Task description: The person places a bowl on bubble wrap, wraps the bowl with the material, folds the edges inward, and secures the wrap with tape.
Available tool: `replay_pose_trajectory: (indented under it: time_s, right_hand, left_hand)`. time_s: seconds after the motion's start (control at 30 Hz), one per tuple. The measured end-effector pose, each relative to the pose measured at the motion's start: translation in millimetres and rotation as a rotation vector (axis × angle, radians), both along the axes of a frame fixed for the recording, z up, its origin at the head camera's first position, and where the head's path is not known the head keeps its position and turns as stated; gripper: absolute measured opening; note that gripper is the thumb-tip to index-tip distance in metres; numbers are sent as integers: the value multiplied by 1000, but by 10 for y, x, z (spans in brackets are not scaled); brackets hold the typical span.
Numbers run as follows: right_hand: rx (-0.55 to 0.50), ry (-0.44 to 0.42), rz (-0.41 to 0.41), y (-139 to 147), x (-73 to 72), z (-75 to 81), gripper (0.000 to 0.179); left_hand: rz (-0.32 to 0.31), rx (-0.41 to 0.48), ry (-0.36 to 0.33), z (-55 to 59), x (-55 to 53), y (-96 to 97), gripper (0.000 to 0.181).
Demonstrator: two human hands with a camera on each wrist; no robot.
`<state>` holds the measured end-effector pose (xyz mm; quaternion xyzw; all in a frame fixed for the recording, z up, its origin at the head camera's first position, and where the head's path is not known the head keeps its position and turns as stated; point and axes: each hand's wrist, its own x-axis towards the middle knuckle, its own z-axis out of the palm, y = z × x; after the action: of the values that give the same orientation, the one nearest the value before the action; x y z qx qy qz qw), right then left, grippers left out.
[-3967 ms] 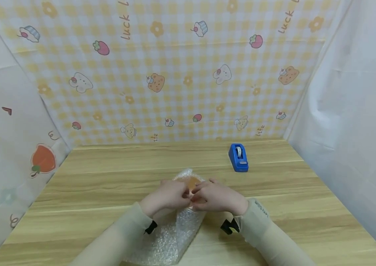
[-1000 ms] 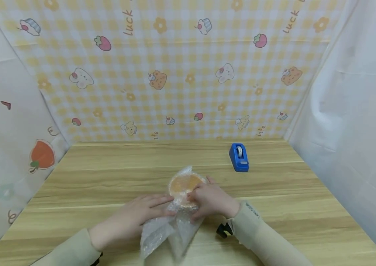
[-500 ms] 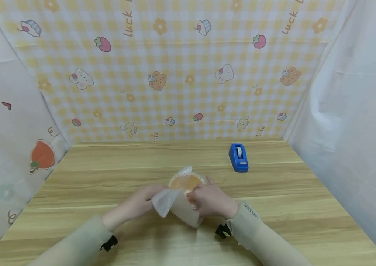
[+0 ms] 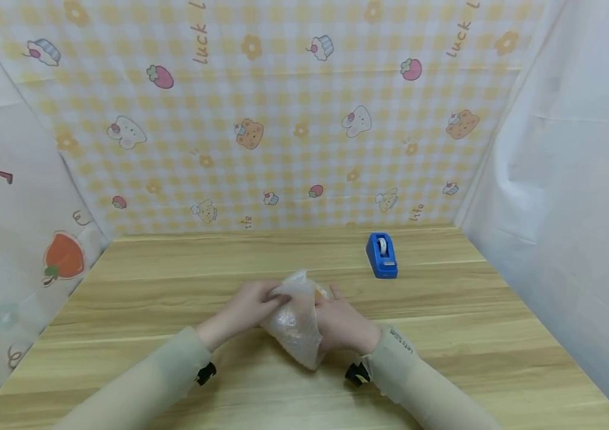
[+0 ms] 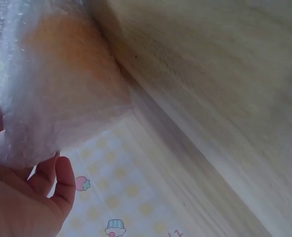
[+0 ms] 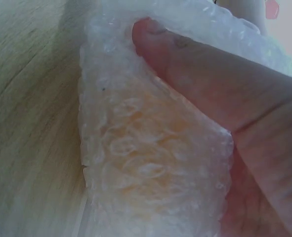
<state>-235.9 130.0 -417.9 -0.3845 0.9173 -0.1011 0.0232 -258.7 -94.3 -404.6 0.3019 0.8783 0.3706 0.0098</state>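
Note:
A sheet of bubble wrap [image 4: 294, 325] lies folded around a rounded orange object [image 5: 69, 42] near the middle of the table. The wrap blurs the object, so its kind cannot be told. My left hand [image 4: 245, 307] pinches the wrap at its left edge and holds a flap over the top; its curled fingers show in the left wrist view. On the other side my right hand [image 4: 344, 325] grips the bundle, its thumb [image 6: 200, 74] pressing on the wrap while the other fingers are mostly hidden. Orange shows through the bubbles in the right wrist view.
A blue tape dispenser [image 4: 382, 257] with a roll of tape stands at the back right of the wooden table [image 4: 175, 269]. Behind is a yellow checked backdrop [image 4: 282, 161], and white sheets [image 4: 562, 197] hang at both sides.
The lower part of the bubble wrap, earlier spread toward me, is now folded up over the orange object. My left hand has moved forward with the flap; my right hand stays at the bundle.

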Motion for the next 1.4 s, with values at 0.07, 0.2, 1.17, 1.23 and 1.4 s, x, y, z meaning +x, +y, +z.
replay_pose_trajectory:
  time_s: [0.07, 0.2, 1.17, 1.23, 1.4]
  right_hand:
    - [-2, 3, -8, -4, -5, -14, 59]
    - [2, 12, -21, -6, -7, -18, 69]
    - [53, -18, -48, -34, 20, 16, 71]
    - [63, -5, -46, -31, 21, 20, 72]
    - [79, 6, -37, -29, 22, 24, 76]
  left_hand:
    - [7, -8, 27, -2, -18, 26, 20]
    - [21, -10, 78, -31, -42, 61, 16]
    - [-285, -361, 185, -40, 4, 120, 40]
    - [-300, -364, 149, -28, -2, 126, 40]
    - [-320, -359, 109, -18, -34, 128, 37]
